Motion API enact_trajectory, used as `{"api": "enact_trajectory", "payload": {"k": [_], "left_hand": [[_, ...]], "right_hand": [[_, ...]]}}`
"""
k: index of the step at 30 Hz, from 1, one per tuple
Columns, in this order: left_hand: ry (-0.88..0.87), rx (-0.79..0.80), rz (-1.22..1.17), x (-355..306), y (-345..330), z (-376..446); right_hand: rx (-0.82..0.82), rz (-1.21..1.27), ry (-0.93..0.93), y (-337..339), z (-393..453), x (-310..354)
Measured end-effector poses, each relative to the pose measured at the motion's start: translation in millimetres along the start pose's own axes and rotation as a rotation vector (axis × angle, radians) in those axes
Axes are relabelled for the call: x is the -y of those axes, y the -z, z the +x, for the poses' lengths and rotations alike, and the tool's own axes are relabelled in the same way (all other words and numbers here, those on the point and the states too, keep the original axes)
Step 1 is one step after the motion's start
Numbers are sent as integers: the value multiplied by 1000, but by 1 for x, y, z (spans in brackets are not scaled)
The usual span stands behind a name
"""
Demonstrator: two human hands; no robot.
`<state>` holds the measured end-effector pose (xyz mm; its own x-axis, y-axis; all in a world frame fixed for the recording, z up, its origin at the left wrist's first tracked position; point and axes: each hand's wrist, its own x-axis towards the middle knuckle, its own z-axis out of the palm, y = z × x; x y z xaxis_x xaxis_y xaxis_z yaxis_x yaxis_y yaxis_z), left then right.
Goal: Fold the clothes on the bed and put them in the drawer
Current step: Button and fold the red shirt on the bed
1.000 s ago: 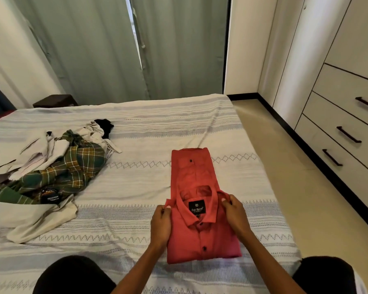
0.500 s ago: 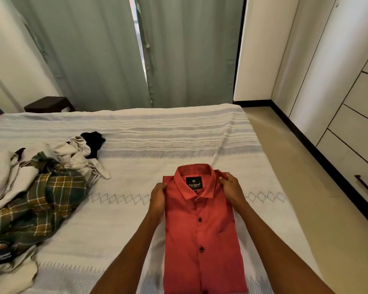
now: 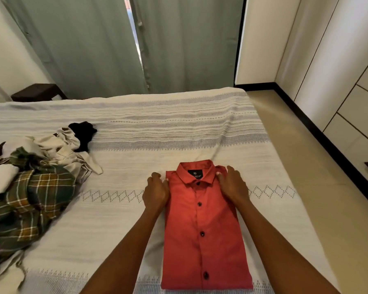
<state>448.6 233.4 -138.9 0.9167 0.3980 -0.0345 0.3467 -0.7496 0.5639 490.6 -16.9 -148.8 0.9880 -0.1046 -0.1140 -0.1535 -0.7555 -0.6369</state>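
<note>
The red shirt (image 3: pixel 204 225) lies folded into a neat rectangle, front up and buttoned, collar toward the far side, at the near right of the bed (image 3: pixel 179 128). We see our left hand (image 3: pixel 156 193) at the shirt's left shoulder, fingers curled down against its edge, though whether they pinch the cloth or only press it we cannot tell. Our right hand (image 3: pixel 232 185) lies over the right shoulder just beside the collar, fingers fairly straight and resting on the cloth. We judge this shirt to be all but finished, needing at most a last squaring of its edges before it is carried off. To the left, well apart from the shirt, a heap of unfolded clothes (image 3: pixel 30 183) waits, a green plaid piece on top of pale ones, with something black at its far end. On the right, across a strip of floor, stand the drawers (image 3: pixel 361 128), all shut in what shows. So most of the task seems left.
</note>
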Motion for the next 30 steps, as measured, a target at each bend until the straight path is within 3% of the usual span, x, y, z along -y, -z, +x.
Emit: {"api": "enact_trajectory", "payload": {"k": [4,8,14,18,19,25,30], "left_hand": [[-306,-116,113,-12,5,-51],[-579,91,99,-6,2,-113],[-652,287,238,53,2,-199],[-694,343,406,98,5,-196],[-737,307,431,105,32,-240],[-794,114,522,111,42,-243],[-676,73,522,88,45,-256]], "right_hand": [[-105,-55,52,4,-55,9],[-123,-122,324,-5,-128,3],[33,-357,598,-19,-231,-49],[77,-463,589,-14,-228,-95],[15,-475,613,8,-275,-98],[-14,-520,500,18,-273,-89],[-48,-571,431,15,-284,-72]]}}
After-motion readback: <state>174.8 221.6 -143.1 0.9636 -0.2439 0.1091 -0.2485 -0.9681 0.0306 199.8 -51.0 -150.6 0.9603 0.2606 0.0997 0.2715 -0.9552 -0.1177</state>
